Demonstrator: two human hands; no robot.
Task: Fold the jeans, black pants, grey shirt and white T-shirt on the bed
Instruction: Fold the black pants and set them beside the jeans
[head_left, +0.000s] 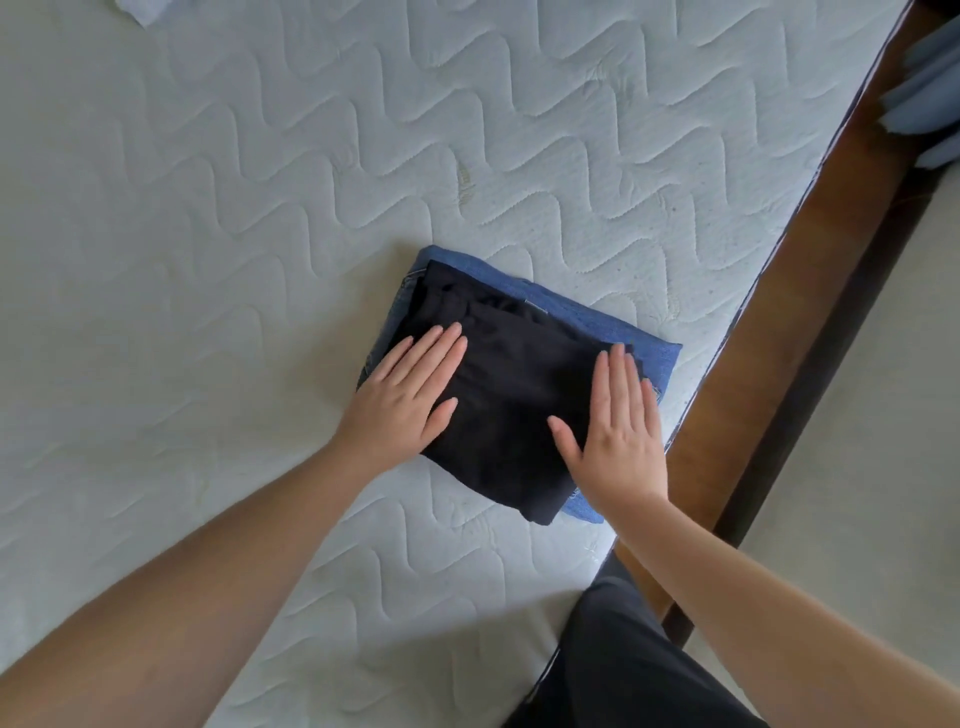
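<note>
The folded black cloth pants, stacked on folded blue denim jeans, are pressed flat under the left hand and right hand, both released, gripping nothing; a white garment corner lies far left, nearer the left hand.

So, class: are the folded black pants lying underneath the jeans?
No, the black pants lie on top of the jeans, with both hands flat on them.

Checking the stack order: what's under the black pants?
Folded jeans lie under the black pants, blue edges showing; their middle is covered. Both hands press flat on top.
</note>
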